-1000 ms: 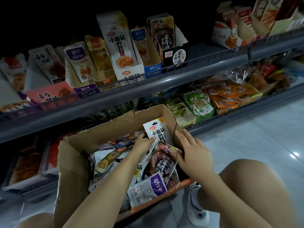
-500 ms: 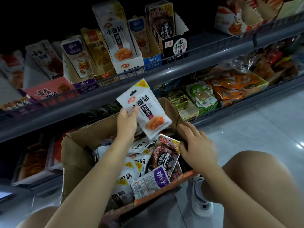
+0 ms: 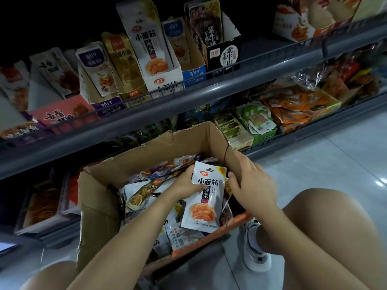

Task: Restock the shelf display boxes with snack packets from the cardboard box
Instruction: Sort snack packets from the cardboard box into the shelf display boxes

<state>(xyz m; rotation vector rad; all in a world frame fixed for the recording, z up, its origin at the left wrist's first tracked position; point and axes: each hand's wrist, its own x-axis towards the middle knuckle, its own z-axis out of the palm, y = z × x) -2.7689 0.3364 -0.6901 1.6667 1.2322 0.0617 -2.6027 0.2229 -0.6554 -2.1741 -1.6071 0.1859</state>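
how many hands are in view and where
2. The left hand grips a white snack packet over the cardboard box; the right hand rests on the box's right wall.

Single head-worn wide-angle view, looking forward and steeply down from close above a cardboard box (image 3: 100,206) at frame centre. Both forearms enter from the bottom edge; knees sit in the lower corners. Shelves (image 3: 188,105) run across the upper half, tilted and bowed by the lens.

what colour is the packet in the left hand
White packet with an orange food picture, in the head view.
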